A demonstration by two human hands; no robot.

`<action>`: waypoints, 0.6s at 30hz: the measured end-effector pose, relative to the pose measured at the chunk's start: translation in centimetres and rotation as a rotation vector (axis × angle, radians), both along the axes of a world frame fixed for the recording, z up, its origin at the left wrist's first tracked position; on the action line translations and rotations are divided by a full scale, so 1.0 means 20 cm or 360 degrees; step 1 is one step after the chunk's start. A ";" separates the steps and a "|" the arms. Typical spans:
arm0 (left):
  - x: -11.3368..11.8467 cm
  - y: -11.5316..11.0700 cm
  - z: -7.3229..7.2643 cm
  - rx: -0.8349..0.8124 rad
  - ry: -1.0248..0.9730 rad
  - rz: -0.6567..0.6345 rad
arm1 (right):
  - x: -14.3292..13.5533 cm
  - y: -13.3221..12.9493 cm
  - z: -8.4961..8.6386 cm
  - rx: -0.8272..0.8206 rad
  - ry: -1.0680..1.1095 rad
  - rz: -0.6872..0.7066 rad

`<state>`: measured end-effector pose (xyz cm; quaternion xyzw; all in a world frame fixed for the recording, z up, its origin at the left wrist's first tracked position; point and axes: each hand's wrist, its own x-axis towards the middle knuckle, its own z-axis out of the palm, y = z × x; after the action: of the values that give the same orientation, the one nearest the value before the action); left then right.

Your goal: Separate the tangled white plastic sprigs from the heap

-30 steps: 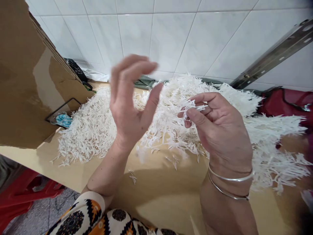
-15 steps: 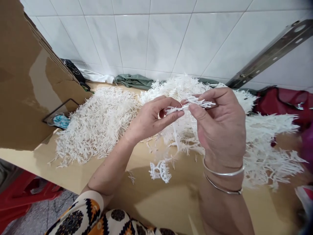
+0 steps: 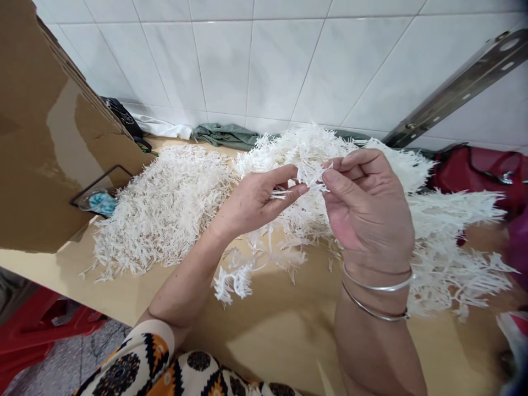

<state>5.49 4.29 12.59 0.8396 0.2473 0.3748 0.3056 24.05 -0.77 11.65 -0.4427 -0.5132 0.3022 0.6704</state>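
My left hand (image 3: pixel 258 201) is closed with thumb and fingers pinching thin white branched pieces. Opposite it, my right hand (image 3: pixel 365 206), with two bangles on the wrist, pinches the same white branched piece (image 3: pixel 312 171) at its right end. A feathery white strand (image 3: pixel 234 283) dangles below my left hand over the table. Behind both hands lies a large heap of white branched pieces (image 3: pixel 280 148). Another heap (image 3: pixel 165 209) is left of my left forearm, and more white pieces (image 3: pixel 457 258) spread to the right of my right wrist.
A cardboard box (image 3: pixel 37 165) stands at the left, a small clear cup (image 3: pixel 99 202) against it. Green cloth (image 3: pixel 225 136) lies along the tiled wall. At right are a slanted metal bar (image 3: pixel 454 88) and a red bag (image 3: pixel 478 173). Below left is a red stool (image 3: pixel 45 330).
The piece between my fingers has turned and now fans upward. The dangling strand has swung left. My right hand has shifted slightly left.
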 end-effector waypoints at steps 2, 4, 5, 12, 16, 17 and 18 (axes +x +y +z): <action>0.00 0.01 0.00 0.0015 0.0014 -0.0045 | -0.04 0.00 0.00 0.0106 0.0057 -0.0166; 0.00 0.01 0.00 0.0016 0.0023 -0.0073 | -0.09 0.01 -0.01 0.0236 0.0035 -0.0317; 0.00 0.02 0.00 0.0020 0.0031 -0.0074 | -0.10 0.02 -0.02 0.0277 -0.0006 -0.0376; 0.00 0.03 0.00 0.0011 0.0069 -0.0026 | -0.07 0.15 -0.16 0.0241 0.0075 -0.0304; -0.02 0.02 0.01 -0.0004 0.0056 0.0039 | -0.03 0.14 -0.13 0.0102 0.0229 -0.0126; -0.03 0.02 0.01 0.0008 0.0051 0.0058 | -0.03 0.12 -0.10 0.0119 0.0198 -0.0131; -0.03 0.02 0.01 0.0026 0.0051 0.0073 | -0.03 0.10 -0.08 0.0155 0.0117 -0.0151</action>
<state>4.84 4.75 12.78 0.8420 0.2684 0.3703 0.2861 23.45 1.14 10.08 -0.4220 -0.4806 0.2608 0.7231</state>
